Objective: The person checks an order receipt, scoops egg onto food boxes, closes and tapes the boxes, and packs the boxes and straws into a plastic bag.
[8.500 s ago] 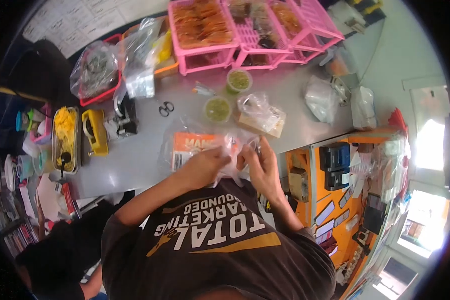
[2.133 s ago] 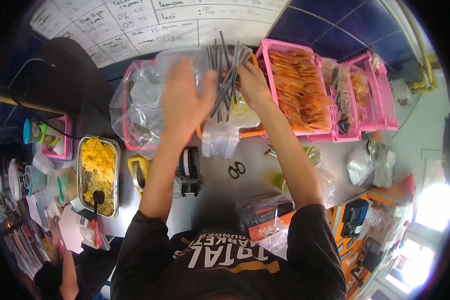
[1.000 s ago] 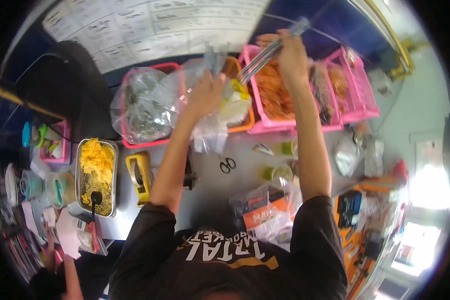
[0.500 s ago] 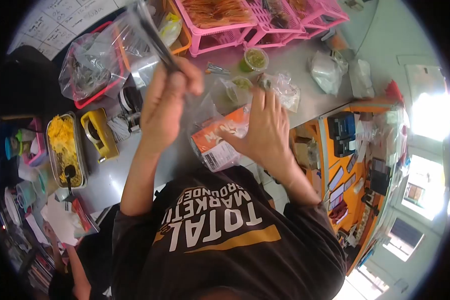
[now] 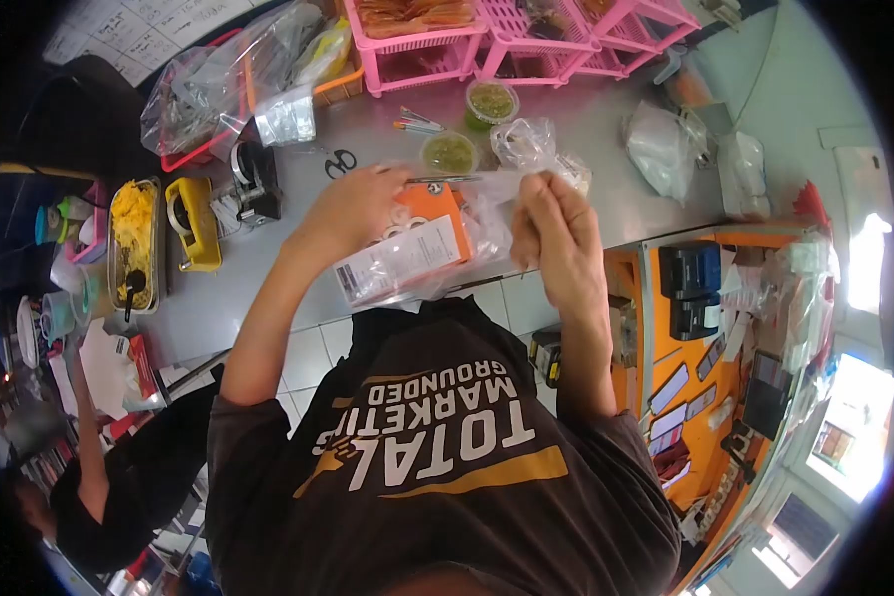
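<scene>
My left hand (image 5: 360, 211) is closed round one end of a thin bundle of dark strips (image 5: 447, 180), over the orange box. The fingers of my right hand (image 5: 558, 223) pinch the clear plastic (image 5: 502, 186) at the bundle's other end. Beneath, an orange box with a white label (image 5: 402, 260) lies in a clear bag at the table's near edge. Two cups of green stuff, one open-looking (image 5: 449, 153) and one farther back (image 5: 491, 102), stand behind my hands, beside a knotted clear bag (image 5: 524, 142).
Scissors (image 5: 341, 163), a yellow tape dispenser (image 5: 201, 224) and a tray of yellow food (image 5: 132, 228) are on the left. Pink baskets (image 5: 422, 62) and a red basket (image 5: 194, 154) line the back. A co-worker (image 5: 119, 487) is at the lower left; orange shelving (image 5: 656, 328) stands right.
The dark strips came from the back baskets to above the orange box, and now lie level between my hands. My right hand, spread half a second ago, has closed on the clear plastic.
</scene>
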A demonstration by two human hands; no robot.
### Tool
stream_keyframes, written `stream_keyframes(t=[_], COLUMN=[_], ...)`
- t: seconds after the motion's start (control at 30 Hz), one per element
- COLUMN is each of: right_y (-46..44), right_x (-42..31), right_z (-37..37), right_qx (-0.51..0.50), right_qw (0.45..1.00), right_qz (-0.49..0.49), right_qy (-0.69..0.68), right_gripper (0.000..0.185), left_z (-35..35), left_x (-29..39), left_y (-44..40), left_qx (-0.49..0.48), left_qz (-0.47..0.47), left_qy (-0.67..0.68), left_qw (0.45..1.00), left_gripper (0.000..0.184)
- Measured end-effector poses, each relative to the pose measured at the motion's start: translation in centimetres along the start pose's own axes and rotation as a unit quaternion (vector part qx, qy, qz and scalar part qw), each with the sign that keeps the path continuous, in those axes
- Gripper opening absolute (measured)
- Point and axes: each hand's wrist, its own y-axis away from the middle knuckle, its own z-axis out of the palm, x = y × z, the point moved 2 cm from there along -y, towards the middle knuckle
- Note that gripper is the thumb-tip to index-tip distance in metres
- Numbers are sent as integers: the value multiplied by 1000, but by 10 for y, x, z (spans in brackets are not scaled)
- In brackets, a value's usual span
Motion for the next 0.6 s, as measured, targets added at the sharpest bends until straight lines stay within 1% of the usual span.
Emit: stream_keyframes(t=[0.03, 0.07, 0.1, 0.13, 0.17, 0.2, 0.23, 0.27, 0.3, 0.33, 0.37, 0.4, 0.47, 0.5, 0.53, 0.57, 0.6], right_y=[10, 21, 28, 29, 31, 33, 32, 27, 25, 26, 26, 25, 26, 28, 32, 36, 40], right_x=[-3, -5, -6, -9, -12, -12, -6, 0, 4, 7, 9, 10, 13, 16, 17, 17, 16], right_z=[0, 1, 2, 3, 4, 4, 5, 5, 4, 2, -2, -7, -15, -19, -19, -15, -13], right_qx=[-6, -64, -123, -129, -134, -140, -146, -131, -115, -120, -105, -86, -68, -58, -50, -63, -78], right_qw=[1000, 998, 992, 992, 991, 989, 988, 987, 984, 984, 989, 993, 995, 996, 997, 996, 995], right_qz=[0, -3, -5, -1, -3, -4, 2, -36, -75, -75, -75, -76, -73, -69, -67, -65, -65], right_qy=[-2, -4, -7, -10, 21, 53, 51, 83, 115, 111, 76, 39, 16, -1, -3, -3, -4], right_gripper=[22, 22, 22, 22, 21, 20, 20, 18, 16, 16, 14, 13, 12, 12, 12, 11, 11], left_z=[-10, -13, -10, -6, -1, 5, 13, 20, 25, 32, 36, 26, 5, 10, 17, 22, 21], left_x=[3, 6, 7, 6, 3, 1, -3, -9, -21, -33, -38, -24, 19, 32, 41, 48, 57], left_y=[-1, 0, 1, 2, 2, -2, -8, -12, -16, -21, -24, -21, -3, 0, 6, 10, 9], left_qx=[-91, -182, -181, -229, -276, -277, -338, -396, -395, -388, -379, -381, -265, -274, -330, -380, -382], left_qz=[-67, -135, -142, -168, -194, -202, -217, -230, -237, -212, -182, -181, -31, -21, -58, -97, -97], left_qy=[-20, -36, -37, -52, -67, -65, -102, -138, -138, -84, -32, -37, -107, -107, -129, -154, -156], left_qw=[993, 973, 972, 957, 939, 937, 910, 878, 877, 893, 907, 906, 958, 955, 933, 907, 906], left_gripper=[33, 36, 36, 39, 42, 42, 40, 40, 40, 48, 59, 59, 93, 93, 107, 121, 121])
